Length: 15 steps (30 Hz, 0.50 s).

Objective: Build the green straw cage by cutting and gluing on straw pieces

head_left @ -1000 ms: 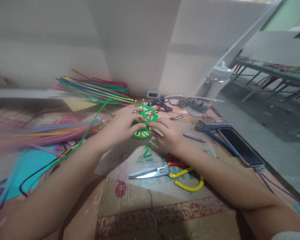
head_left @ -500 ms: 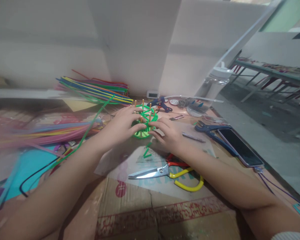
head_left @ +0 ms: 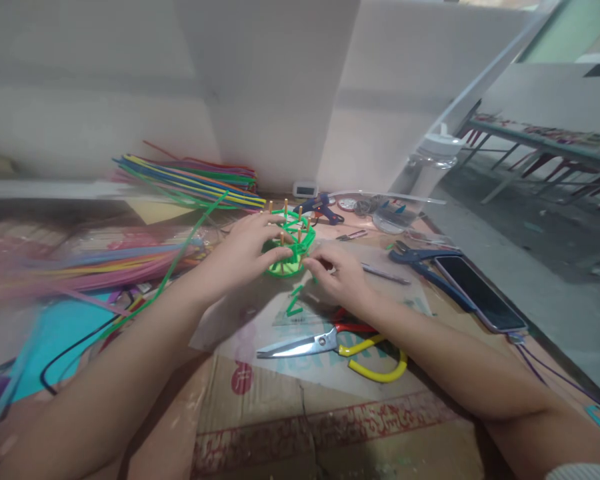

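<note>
A round green craft [head_left: 286, 268] of pipe cleaners, with several upright wooden sticks, stands in the middle of the work area. My left hand [head_left: 253, 243] holds it from the left, fingers over the top and thumb at the near side. My right hand [head_left: 337, 270] is at its right edge, thumb and index finger pinched together. Whatever lies in that pinch, if anything, is too small to make out. Short green pipe cleaner pieces [head_left: 294, 310] lie just in front. Scissors [head_left: 325, 341] with red and yellow handles lie nearer to me, partly under my right forearm.
Pipe cleaner bundles [head_left: 195, 179] lie at back left and left. Behind the craft is a glue gun [head_left: 323, 208]. A water bottle [head_left: 420, 180], pliers [head_left: 425, 257], a pen [head_left: 387, 273] and a phone [head_left: 480, 293] are on the right, near the table's edge.
My right hand has drawn slightly back and down from the craft, its fingers now curled closer into a pinch. My left hand stays in place.
</note>
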Available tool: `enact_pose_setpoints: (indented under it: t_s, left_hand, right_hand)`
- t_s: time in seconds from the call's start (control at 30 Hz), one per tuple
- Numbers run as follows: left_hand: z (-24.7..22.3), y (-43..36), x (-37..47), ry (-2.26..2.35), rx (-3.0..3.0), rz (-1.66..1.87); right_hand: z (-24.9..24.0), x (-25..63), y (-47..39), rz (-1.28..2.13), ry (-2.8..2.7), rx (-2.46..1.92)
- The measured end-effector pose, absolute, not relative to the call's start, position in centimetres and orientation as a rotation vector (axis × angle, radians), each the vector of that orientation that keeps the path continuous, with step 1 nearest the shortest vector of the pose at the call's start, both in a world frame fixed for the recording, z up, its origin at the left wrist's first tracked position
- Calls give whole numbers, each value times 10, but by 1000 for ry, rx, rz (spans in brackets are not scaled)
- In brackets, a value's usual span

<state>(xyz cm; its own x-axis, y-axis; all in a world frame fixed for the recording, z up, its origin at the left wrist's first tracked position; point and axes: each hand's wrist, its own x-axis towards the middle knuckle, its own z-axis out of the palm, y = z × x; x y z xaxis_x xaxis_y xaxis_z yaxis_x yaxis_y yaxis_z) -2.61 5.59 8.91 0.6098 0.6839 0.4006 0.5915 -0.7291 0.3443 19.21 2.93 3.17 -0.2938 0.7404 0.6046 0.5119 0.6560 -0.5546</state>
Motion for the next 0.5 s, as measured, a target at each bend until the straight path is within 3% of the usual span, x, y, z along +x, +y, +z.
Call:
enact_pose_setpoints:
  t_s: [0.1,0.23,0.5]
  left_hand:
    - [89,55,-27,1097,2611,829]
    - [90,55,-27,1125,2607,841]
    - [88,60,-27,1082,2585,836]
  right_hand:
    - [34,190,28,761,-1875,-1197]
    - [38,185,30,1235,-1643,-1173]
    - [39,169,28,1456,-1402,-1153]
